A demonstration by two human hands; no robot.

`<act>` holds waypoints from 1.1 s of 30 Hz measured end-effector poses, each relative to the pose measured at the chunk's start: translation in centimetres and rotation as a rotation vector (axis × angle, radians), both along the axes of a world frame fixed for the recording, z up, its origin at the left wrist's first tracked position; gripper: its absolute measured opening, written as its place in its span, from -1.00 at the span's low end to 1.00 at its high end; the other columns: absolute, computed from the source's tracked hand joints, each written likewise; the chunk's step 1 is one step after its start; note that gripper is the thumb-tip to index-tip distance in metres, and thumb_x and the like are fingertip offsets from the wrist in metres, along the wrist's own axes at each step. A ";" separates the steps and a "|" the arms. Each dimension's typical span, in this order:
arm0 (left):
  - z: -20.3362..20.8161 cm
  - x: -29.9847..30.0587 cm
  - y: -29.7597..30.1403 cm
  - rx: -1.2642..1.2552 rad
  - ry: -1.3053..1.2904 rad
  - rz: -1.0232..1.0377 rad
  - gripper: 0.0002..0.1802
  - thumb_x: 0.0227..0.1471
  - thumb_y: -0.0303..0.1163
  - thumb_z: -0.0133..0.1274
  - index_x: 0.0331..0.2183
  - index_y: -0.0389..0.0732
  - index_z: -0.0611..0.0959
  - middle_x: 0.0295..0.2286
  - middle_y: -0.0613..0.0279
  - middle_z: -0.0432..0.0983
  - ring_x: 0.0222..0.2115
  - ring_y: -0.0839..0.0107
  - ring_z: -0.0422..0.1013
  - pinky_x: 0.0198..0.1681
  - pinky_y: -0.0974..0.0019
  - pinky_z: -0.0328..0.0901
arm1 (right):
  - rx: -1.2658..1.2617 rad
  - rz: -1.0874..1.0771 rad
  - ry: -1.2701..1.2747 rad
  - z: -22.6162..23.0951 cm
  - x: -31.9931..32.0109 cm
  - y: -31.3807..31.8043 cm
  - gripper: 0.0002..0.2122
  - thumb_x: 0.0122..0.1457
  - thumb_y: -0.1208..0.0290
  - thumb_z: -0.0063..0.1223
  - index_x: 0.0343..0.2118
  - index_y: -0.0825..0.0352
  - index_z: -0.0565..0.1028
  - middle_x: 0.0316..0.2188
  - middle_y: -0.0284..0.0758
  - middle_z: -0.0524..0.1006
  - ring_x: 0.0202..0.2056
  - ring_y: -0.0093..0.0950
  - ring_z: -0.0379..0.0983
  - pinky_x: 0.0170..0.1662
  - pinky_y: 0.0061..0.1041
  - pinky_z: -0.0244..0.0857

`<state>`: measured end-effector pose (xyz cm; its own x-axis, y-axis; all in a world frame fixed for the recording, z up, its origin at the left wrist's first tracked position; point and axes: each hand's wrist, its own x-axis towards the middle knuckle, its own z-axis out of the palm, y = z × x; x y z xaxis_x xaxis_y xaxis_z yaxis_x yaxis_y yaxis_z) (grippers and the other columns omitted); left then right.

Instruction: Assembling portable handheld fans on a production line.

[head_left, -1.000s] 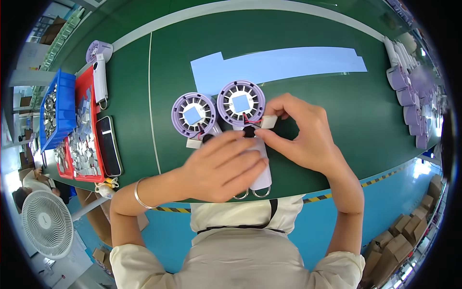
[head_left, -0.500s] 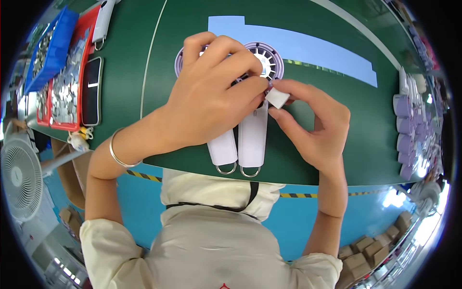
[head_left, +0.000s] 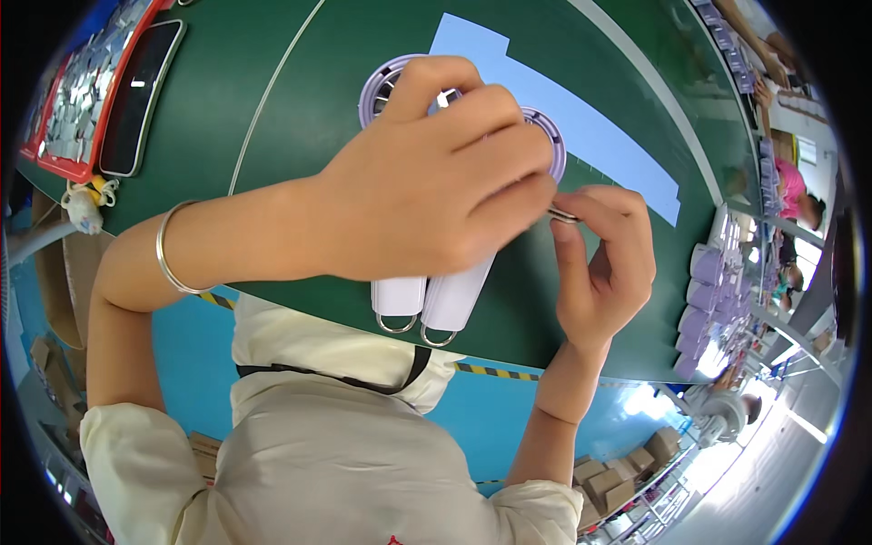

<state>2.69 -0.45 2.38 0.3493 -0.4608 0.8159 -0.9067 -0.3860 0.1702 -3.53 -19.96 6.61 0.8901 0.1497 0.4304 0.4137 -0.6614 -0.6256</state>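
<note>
Two white handheld fans lie side by side on the green table, the left fan (head_left: 398, 296) and the right fan (head_left: 460, 292). Their lilac round heads point away from me, and each handle ends in a metal loop. My left hand (head_left: 445, 182) is curled over both fans, covering their middles; its fingertips are hidden, so what they grip does not show. Just right of it, my right hand (head_left: 607, 259) pinches a small flat piece (head_left: 563, 216) between thumb and forefinger, seen nearly edge-on. The piece is close to the left hand's fingers.
A light blue sheet (head_left: 581, 113) lies beyond the fans. At the left are a red tray (head_left: 91, 173) of small shiny pieces, a phone (head_left: 141, 100) and a small white toy-like trinket (head_left: 84, 209). Lilac parts (head_left: 704, 300) line the right side. People sit farther right.
My view has swung, shifting the scene. The small piece has turned from showing its white square face to nearly edge-on, and the right hand has drawn slightly away from the left fingers.
</note>
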 end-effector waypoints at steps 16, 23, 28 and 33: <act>-2.0 -3.7 1.8 0.201 0.023 -0.368 -0.83 -0.20 -0.39 0.13 -0.51 -0.28 0.67 -0.33 0.14 0.56 -0.23 0.22 0.46 -0.24 0.18 0.42 | -0.212 0.248 0.065 1.8 2.8 0.5 -0.82 -0.02 0.79 0.16 -0.30 0.55 0.55 -0.37 -0.16 0.60 -0.30 -0.32 0.50 -0.19 -0.43 0.35; -2.2 -3.7 1.6 0.152 0.049 -0.362 -0.82 -0.19 -0.38 0.11 -0.51 -0.29 0.67 -0.35 0.15 0.56 -0.23 0.23 0.45 -0.20 0.20 0.41 | -0.233 0.125 -0.051 0.5 2.5 1.3 -0.72 -0.21 0.69 0.37 -0.34 0.40 0.62 -0.38 -0.28 0.59 -0.35 -0.36 0.49 -0.27 -0.45 0.33; -2.2 -3.6 1.2 0.165 0.051 -0.383 -0.81 -0.19 -0.37 0.10 -0.51 -0.29 0.67 -0.36 0.16 0.55 -0.25 0.25 0.44 -0.21 0.21 0.40 | -0.192 0.063 -0.144 -0.3 2.6 1.2 -0.67 -0.24 0.65 0.43 -0.32 0.37 0.62 -0.36 -0.30 0.59 -0.32 -0.35 0.50 -0.27 -0.43 0.34; -2.2 -3.6 1.2 0.179 0.053 -0.390 -0.79 -0.17 -0.35 0.09 -0.49 -0.30 0.67 -0.36 0.15 0.55 -0.26 0.25 0.45 -0.20 0.21 0.40 | -0.291 0.077 -0.170 -0.2 2.8 0.9 -0.65 -0.27 0.58 0.47 -0.32 0.35 0.62 -0.31 -0.30 0.58 -0.28 -0.35 0.49 -0.25 -0.45 0.33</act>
